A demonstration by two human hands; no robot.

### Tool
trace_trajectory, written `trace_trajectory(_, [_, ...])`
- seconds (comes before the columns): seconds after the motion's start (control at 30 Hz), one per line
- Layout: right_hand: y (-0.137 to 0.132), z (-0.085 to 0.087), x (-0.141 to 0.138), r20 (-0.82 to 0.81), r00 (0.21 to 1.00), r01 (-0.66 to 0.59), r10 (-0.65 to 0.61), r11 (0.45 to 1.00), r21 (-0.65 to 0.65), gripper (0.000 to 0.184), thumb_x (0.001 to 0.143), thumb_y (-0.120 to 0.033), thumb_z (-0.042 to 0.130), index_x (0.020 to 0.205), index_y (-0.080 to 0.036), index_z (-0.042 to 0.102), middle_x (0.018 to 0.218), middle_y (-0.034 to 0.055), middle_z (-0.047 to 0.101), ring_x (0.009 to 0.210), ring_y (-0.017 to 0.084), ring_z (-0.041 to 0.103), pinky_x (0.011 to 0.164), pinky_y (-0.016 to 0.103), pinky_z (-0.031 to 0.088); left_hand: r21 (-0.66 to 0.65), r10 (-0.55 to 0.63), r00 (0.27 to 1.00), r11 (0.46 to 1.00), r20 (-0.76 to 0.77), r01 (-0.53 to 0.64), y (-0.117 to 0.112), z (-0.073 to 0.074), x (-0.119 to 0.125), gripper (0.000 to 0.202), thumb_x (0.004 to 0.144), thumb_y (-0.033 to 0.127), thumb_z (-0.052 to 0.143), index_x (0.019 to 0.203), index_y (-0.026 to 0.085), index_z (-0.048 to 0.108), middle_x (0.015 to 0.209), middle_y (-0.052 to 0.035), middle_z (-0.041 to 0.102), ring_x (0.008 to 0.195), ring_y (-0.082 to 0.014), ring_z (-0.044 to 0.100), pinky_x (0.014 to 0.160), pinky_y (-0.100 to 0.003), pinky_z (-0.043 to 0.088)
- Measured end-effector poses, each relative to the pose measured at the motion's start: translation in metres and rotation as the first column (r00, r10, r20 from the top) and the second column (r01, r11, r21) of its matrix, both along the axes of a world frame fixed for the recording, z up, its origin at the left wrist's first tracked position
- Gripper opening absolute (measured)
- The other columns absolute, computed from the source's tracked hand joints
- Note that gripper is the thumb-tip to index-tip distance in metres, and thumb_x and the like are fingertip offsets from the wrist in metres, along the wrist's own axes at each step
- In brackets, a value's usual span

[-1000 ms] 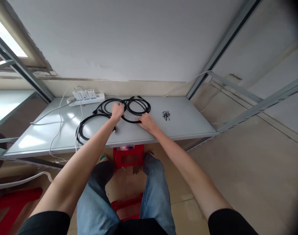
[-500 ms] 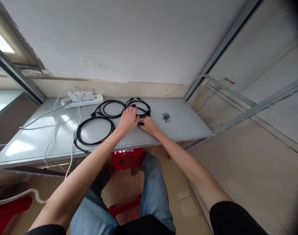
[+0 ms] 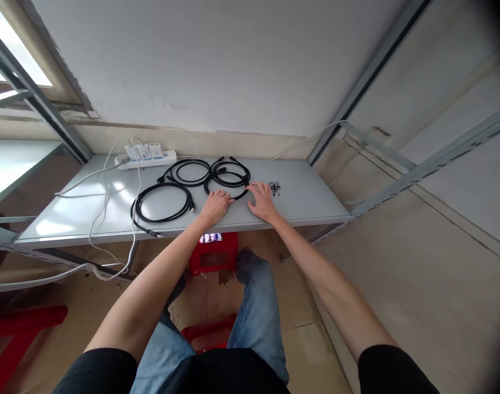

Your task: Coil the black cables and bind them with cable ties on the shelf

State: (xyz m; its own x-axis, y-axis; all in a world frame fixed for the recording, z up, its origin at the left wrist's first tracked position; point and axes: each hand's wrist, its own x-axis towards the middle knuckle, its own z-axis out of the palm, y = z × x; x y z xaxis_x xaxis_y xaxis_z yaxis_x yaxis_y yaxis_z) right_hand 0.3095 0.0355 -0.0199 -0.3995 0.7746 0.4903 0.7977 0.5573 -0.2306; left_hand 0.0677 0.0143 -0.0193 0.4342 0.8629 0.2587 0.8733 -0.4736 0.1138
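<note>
A coiled black cable lies flat near the middle of the metal shelf top, its loop overlapping another black cable coil behind it. My left hand is at the near left side of the front loop, fingers curled over the cable and thumb pointing right along it. Beside the loop's right edge, my right hand rests with thumb and fingers apart, fingertips at the cable. Just past the right hand sits a small pile of thin black ties, partly covered by its fingers.
Two more black cable coils, one at the back and one in front, lie to the left. A white power strip with plugged-in chargers stands by the wall, its white cords hanging over the front edge. A red stool is below.
My hands have moved apart and slightly nearer the front edge. The cable between them now shows as a loop lying flat. The camera view has shifted a little.
</note>
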Motion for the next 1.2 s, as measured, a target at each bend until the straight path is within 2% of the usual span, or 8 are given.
trace_trajectory(0.1, [0.001,0.000,0.040,-0.223,0.920,0.321,-0.323,0.946,-0.045,0.041,0.092,-0.017,0.048,0.130,-0.016,0.063,0.131,0.0197,0.063,0.126,0.035,0.055,0.113,0.052,0.042,-0.011,-0.010,1.000,1.000,0.006,0.011,0.001,-0.002,0.000,0.041,0.117,0.036,0.037,0.108,0.015,0.071,0.114,-0.0182,0.072,0.113,-0.0325,0.062,0.095,-0.043,0.040])
trace_trajectory(0.17, [0.008,-0.001,0.058,-0.413,0.678,0.599,-0.609,0.782,-0.172,0.040,0.092,-0.016,0.042,0.129,-0.015,0.059,0.126,0.0219,0.065,0.120,0.035,0.059,0.107,0.051,0.045,-0.001,-0.017,1.000,1.000,-0.005,0.017,0.002,-0.003,0.000,0.042,0.117,0.036,0.037,0.107,0.015,0.071,0.114,-0.0180,0.073,0.112,-0.0325,0.063,0.095,-0.043,0.040])
trace_trajectory(0.23, [0.017,-0.003,0.068,-0.470,0.429,0.725,-0.771,0.604,-0.330,0.040,0.092,-0.014,0.039,0.127,-0.014,0.058,0.122,0.0233,0.067,0.115,0.035,0.062,0.105,0.051,0.045,0.014,-0.020,1.000,1.000,-0.016,0.020,0.003,-0.004,0.000,0.042,0.117,0.035,0.036,0.107,0.015,0.072,0.114,-0.0178,0.073,0.112,-0.0326,0.064,0.094,-0.043,0.040])
trace_trajectory(0.3, [0.024,-0.007,0.071,-0.424,0.367,0.734,-0.828,0.538,-0.415,0.035,0.094,-0.014,0.039,0.122,-0.016,0.060,0.114,0.0217,0.071,0.116,0.036,0.064,0.106,0.052,0.042,0.021,-0.022,1.000,1.000,-0.017,0.022,0.003,-0.004,0.000,0.043,0.117,0.035,0.036,0.108,0.015,0.072,0.114,-0.0178,0.073,0.112,-0.0326,0.065,0.095,-0.043,0.041])
trace_trajectory(0.4, [0.025,-0.012,0.073,-0.355,0.477,0.683,-0.804,0.594,-0.425,0.019,0.101,-0.026,0.048,0.107,-0.021,0.065,0.105,0.0164,0.076,0.117,0.035,0.065,0.107,0.051,0.040,0.004,-0.017,1.000,1.000,-0.004,0.017,0.003,-0.004,0.001,0.044,0.117,0.036,0.035,0.108,0.015,0.073,0.114,-0.0187,0.073,0.113,-0.0334,0.065,0.096,-0.044,0.041])
trace_trajectory(0.5, [0.022,-0.016,0.076,-0.344,0.563,0.628,-0.751,0.660,-0.413,0.020,0.100,-0.040,0.061,0.092,-0.022,0.067,0.101,0.0121,0.078,0.107,0.032,0.068,0.104,0.047,0.041,-0.011,-0.014,1.000,1.000,-0.001,0.014,0.003,-0.004,0.002,0.046,0.117,0.036,0.034,0.109,0.013,0.073,0.115,-0.0200,0.073,0.114,-0.0350,0.065,0.096,-0.046,0.041])
trace_trajectory(0.73, [0.026,-0.020,0.073,-0.276,0.671,0.591,-0.689,0.721,-0.362,0.011,0.094,-0.031,0.068,0.089,-0.022,0.070,0.094,0.0090,0.078,0.100,0.029,0.064,0.099,0.043,0.042,-0.004,-0.021,1.000,1.000,0.021,0.021,0.003,-0.004,0.002,0.048,0.117,0.037,0.033,0.110,0.014,0.074,0.115,-0.0198,0.073,0.112,-0.0347,0.064,0.095,-0.046,0.041])
trace_trajectory(1.2, [0.031,-0.019,0.071,-0.371,0.742,0.523,-0.558,0.829,-0.200,0.019,0.104,-0.035,0.053,0.096,-0.022,0.065,0.099,0.0114,0.072,0.102,0.028,0.061,0.096,0.041,0.048,-0.004,-0.024,0.998,1.000,0.052,0.024,0.001,-0.003,0.004,0.047,0.116,0.036,0.035,0.109,0.014,0.075,0.116,-0.0216,0.073,0.114,-0.0368,0.064,0.097,-0.048,0.041])
